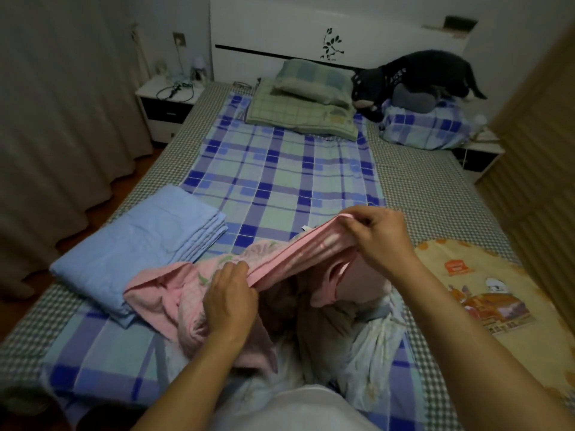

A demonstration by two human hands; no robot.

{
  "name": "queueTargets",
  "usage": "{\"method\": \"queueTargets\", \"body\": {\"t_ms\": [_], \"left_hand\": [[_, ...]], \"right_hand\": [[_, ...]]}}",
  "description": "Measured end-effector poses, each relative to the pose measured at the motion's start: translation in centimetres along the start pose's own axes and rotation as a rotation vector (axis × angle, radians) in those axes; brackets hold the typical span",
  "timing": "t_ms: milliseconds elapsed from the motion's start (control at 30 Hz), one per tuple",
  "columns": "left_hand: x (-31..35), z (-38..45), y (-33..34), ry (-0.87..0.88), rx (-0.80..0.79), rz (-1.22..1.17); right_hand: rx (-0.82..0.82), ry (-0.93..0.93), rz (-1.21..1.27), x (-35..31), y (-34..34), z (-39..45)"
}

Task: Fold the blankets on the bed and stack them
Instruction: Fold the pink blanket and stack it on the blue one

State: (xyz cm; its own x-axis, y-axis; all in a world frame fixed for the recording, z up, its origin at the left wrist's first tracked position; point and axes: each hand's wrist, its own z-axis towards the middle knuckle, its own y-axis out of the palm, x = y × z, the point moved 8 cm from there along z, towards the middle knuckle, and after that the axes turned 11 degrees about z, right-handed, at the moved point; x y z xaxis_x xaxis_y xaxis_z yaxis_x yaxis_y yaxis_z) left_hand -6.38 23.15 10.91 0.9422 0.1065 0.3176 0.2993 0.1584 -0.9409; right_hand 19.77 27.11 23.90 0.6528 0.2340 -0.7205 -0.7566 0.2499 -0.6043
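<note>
One blanket looks done: the blue blanket (pixel 137 244) sits folded flat on the left side of the bed (pixel 429 194). The pink blanket (pixel 193 290) is mid-job, bunched near the foot of the bed, its edge touching the blue one. Left hand (pixel 230 301) and right hand (pixel 379 237) both pinch its banded edge, pulled taut between them and lifted off the bed. Under it there's a pale crumpled sheet (pixel 373 346), and a yellow cartoon blanket (pixel 485 293) lies spread out on the right. So I'd say roughly a third in, and nothing stacked yet.
</note>
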Motion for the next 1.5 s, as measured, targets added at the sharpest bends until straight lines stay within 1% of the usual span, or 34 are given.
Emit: {"method": "queueTargets", "body": {"t_ms": [133, 200, 233, 267, 300, 367, 400, 467, 500, 567, 633, 667, 700, 800, 867, 900, 967, 1067, 1100, 1167, 1233, 1300, 1367, 1433, 1500], "left_hand": [[-2.9, -0.8, -0.6, 0.02, 0.02, 0.007], [-4.1, -1.6, -0.6, 0.118, 0.015, 0.042], [-4.6, -2.0, -0.5, 0.175, -0.031, 0.015], [-5.1, -2.5, -0.2, 0.222, -0.118, -0.065], [-5.7, -3.1, 0.5, 0.254, -0.241, -0.163], [-6.9, -4.5, 1.7, 0.257, -0.515, -0.335], [-7.4, -5.0, 1.9, 0.249, -0.606, -0.409], [-8.5, -5.2, 2.3, 0.215, -0.645, -0.459], [-9.0, -5.2, 2.5, 0.192, -0.632, -0.433], [-9.2, -5.3, 2.9, 0.206, -0.588, -0.343], [-8.9, -5.8, 3.4, 0.24, -0.503, -0.276], [-8.8, -6.1, 3.7, 0.229, -0.463, -0.288], [-8.9, -6.4, 4.0, 0.202, -0.409, -0.306], [-9.5, -6.9, 3.1, 0.173, -0.141, -0.312], [-10.0, -6.9, 2.4, 0.154, -0.036, -0.305], [-10.1, -6.9, 2.4, 0.157, -0.03, -0.284], [-10.0, -7.0, 2.9, 0.202, -0.076, -0.237], [-9.4, -7.7, 4.1, 0.395, -0.232, -0.152], [-9.1, -8.2, 4.7, 0.461, -0.307, -0.127], [-8.6, -9.4, 6.1, 0.523, -0.517, -0.109], [-7.9, -9.9, 7.4, 0.509, -0.672, -0.12], [-7.3, -10.0, 8.6, 0.444, -0.763, -0.253], [-7.3, -9.5, 9.1, 0.354, -0.735, -0.336], [-8.8, -8.7, 9.2, 0.186, -0.611, -0.362], [-10.9, -7.6, 8.0, 0.045, -0.367, -0.274]], "right_hand": [[0.166, 0.079, 0.048, 1.9, -2.9, 1.3], [0.22, 0.128, 0.01, 2.9, -3.9, 1.8], [0.231, 0.146, -0.006, 3.3, -4.1, 2.1], [0.228, 0.159, -0.013, 3.6, -4.2, 2.4], [0.218, 0.169, -0.013, 3.8, -4.0, 2.6], [0.19, 0.175, -0.013, 4.3, -3.3, 2.7], [0.171, 0.177, -0.012, 4.4, -2.9, 2.7], [0.116, 0.19, -0.001, 4.9, -1.8, 2.6], [0.086, 0.197, -0.001, 5.1, -1.3, 2.4], [0.032, 0.195, -0.016, 5.5, -0.5, 2.0], [-0.003, 0.191, -0.037, 5.7, -0.2, 1.3], [-0.007, 0.196, -0.05, 6.0, -0.2, 1.0], [-0.003, 0.211, -0.073, 6.3, -0.3, 0.7], [0.033, 0.251, -0.153, 7.5, -1.2, -0.2], [0.067, 0.275, -0.198, 8.1, -1.6, -0.9], [0.095, 0.291, -0.208, 8.3, -1.6, -1.2], [0.174, 0.321, -0.195, 8.5, -1.7, -1.7], [0.268, 0.341, -0.111, 8.1, -1.8, -1.8], [0.273, 0.336, -0.058, 7.8, -1.6, -1.7], [0.233, 0.3, 0.017, 6.7, -0.6, -1.3], [0.184, 0.269, 0.05, 5.7, 0.7, -1.1], [0.139, 0.269, 0.052, 5.5, 1.7, -0.9], [0.076, 0.289, 0.018, 6.1, 2.0, -0.7], [0.075, 0.316, -0.034, 7.1, 1.2, -0.5], [0.121, 0.353, -0.116, 8.0, 0.3, -0.9]]}}
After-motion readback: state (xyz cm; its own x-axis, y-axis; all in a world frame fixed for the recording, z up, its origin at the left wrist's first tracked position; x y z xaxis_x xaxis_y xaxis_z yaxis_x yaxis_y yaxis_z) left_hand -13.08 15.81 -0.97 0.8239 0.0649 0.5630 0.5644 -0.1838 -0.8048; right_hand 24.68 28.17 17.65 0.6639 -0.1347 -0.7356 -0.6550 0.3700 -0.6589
